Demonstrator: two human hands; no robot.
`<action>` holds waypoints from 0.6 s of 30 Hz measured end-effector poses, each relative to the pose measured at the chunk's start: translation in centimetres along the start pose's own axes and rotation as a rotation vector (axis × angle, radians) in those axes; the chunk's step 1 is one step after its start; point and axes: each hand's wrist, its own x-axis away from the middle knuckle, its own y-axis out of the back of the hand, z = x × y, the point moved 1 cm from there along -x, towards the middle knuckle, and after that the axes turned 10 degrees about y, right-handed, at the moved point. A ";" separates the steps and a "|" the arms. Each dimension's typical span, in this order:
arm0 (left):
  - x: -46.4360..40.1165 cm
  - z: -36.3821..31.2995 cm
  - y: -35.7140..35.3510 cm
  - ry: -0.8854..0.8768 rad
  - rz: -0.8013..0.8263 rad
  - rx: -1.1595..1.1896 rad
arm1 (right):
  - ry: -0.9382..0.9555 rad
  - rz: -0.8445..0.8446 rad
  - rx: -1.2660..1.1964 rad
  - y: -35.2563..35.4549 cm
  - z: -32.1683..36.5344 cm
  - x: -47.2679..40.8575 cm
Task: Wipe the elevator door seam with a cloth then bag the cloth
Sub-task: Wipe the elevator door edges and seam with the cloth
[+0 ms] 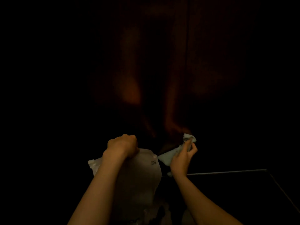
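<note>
The scene is very dark. My left hand [122, 146] grips the top edge of a translucent plastic bag [142, 176], which hangs down between my forearms. My right hand [182, 157] holds a crumpled pale cloth [170, 155] just right of the bag's top, low against the dark elevator door. The door seam [188, 62] runs as a thin vertical line above the cloth. Dark smudges show on the cloth's upper end.
The elevator door [162, 78] fills the view ahead, with dim reddish reflections. A thin bright sill line [227, 172] runs along the floor at the right, meeting a slanted edge [282, 192] toward the lower right corner.
</note>
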 end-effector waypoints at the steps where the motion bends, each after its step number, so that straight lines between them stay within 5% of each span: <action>1: -0.1 0.1 -0.1 0.011 0.007 0.004 | -0.129 -0.093 -0.109 -0.6 0.0 -0.3; 5: -0.2 0.9 -0.6 0.050 0.040 0.014 | -0.570 -0.276 -0.448 -2.2 -3.0 -1.7; 10: -0.3 2.2 -1.2 0.073 0.022 -0.011 | -0.946 -0.099 -0.678 -1.2 -5.9 -1.0; 18: -0.4 2.4 -3.1 0.070 0.032 -0.028 | -1.070 0.124 -0.725 -1.6 -9.8 0.2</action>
